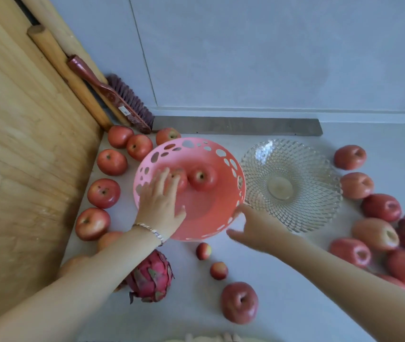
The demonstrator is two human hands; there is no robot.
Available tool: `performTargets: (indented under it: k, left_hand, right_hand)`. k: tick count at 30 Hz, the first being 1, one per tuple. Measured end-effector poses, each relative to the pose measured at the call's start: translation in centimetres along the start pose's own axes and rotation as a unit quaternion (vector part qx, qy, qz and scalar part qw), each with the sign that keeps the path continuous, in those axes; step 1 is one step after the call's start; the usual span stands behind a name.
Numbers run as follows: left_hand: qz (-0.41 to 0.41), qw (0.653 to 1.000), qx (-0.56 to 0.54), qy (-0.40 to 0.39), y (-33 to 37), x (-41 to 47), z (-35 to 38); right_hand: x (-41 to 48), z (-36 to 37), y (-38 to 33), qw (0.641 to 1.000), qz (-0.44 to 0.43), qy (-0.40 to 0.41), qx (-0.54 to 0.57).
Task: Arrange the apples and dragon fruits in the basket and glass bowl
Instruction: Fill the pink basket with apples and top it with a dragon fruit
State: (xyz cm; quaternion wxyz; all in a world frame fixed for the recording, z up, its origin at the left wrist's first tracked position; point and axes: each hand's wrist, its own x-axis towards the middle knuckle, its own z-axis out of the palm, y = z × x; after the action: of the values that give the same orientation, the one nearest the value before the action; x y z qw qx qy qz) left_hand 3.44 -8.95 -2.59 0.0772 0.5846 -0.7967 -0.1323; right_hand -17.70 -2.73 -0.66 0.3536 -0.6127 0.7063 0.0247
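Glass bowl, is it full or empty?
Empty: the glass bowl shows only its clear patterned base. Two apples lie in the pink basket beside it.

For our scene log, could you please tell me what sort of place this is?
Probably a home kitchen corner, though worktop or floor is unclear: wooden rolling pins and a hand brush lean by a wooden board, and apples ring a pink basket and glass bowl.
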Motion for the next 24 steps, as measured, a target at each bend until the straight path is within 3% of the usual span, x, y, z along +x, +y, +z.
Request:
performTargets:
  k: [3,6,9,11,15,19,22,24]
  left_hand:
    - [-0.072,0.997,-0.035,0.020,-0.6,-2.2,0.0]
    - [-0.131,0.989,-0.069,0.006,-0.8,-3.2,0.3]
    - [-0.161,0.982,-0.099,-0.004,-0.8,-3.4,0.6]
    - [-0.172,0.978,-0.118,0.001,-0.7,-3.3,0.7]
    - [-0.208,0.965,-0.160,-0.002,-0.7,-2.7,0.5]
    - [-0.252,0.947,-0.202,-0.010,-1.8,-1.4,0.5]
    - [-0.324,0.908,-0.267,-0.008,-2.9,-0.2,0.4]
    - [-0.342,0.906,-0.249,-0.016,-3.3,0.0,0.5]
  right_hand:
    - [-2.4,3.0,1.4,0.993,0.081,-0.088,0.013]
    - [-3.5,5.8,1.9,0.986,0.097,-0.132,-0.032]
    - [-3.9,7.2,1.7,0.964,0.117,-0.237,-0.006]
    - [-3.6,7.4,1.7,0.957,0.111,-0.266,0.013]
    - [-2.6,6.4,2.2,0.954,0.119,-0.271,0.045]
    - [-2.4,2.4,3.1,0.970,0.116,-0.205,0.057]
    - [-2.4,-1.8,3.3,0.961,0.094,-0.153,0.213]
    - [-2.2,-3.8,3.0,0.896,0.062,-0.169,0.407]
